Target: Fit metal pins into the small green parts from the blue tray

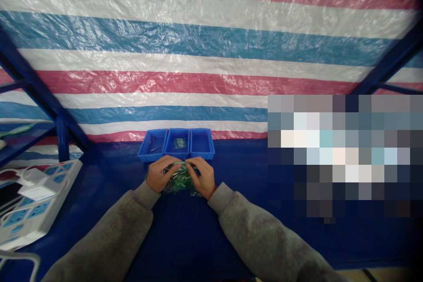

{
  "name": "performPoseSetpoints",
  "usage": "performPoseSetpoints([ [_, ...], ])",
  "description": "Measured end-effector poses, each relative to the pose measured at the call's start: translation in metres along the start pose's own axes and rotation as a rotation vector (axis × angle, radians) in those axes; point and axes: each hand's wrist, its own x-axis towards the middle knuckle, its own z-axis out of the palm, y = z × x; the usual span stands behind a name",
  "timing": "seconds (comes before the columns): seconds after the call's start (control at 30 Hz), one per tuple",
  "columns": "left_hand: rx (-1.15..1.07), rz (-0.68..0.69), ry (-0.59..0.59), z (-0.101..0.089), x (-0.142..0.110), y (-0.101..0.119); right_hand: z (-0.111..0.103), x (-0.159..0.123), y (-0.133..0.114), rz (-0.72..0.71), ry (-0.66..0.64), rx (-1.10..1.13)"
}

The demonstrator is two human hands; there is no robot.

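Observation:
My left hand [163, 173] and my right hand [202, 177] meet at the top edge of a clear plastic bag [180, 181] with green and shiny metallic contents. The fingers of both hands are closed on the bag's upper edge, thumbs toward me. What exactly lies inside the bag is too small to make out. Just behind the hands stand three blue bins side by side. The left bin [144, 157] holds a few thin metal pieces, the middle bin [167, 152] a small clear packet [179, 143], and in the right bin [202, 156] I see only its blue floor.
A white power strip [42, 211] with plugs and white cables lies on the blue table [185, 238] at the left. Blue frame posts [62, 141] and a striped plastic sheet [165, 83] stand behind. A blurred-out patch covers the right side.

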Motion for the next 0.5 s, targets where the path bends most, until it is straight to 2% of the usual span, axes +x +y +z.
performPoseSetpoints([
  [0.13, 0.037, -0.096, 0.052, 0.0026, -0.0021, -0.0022, -0.0004, -0.0005, -0.0007, 0.015, 0.064, 0.008],
  [0.23, 0.017, -0.186, 0.130, 0.0040, -0.0028, -0.0043, -0.0035, -0.0007, -0.0011, -0.021, 0.017, 0.030],
  [0.37, -0.232, -0.347, 0.117, 0.0062, -0.0012, -0.0014, -0.0061, -0.0013, 0.0001, -0.079, -0.042, 0.047],
  [0.5, -0.455, -0.467, 0.099, 0.0077, 0.0010, 0.0044, -0.0034, -0.0020, 0.0024, -0.093, -0.029, 0.049],
])
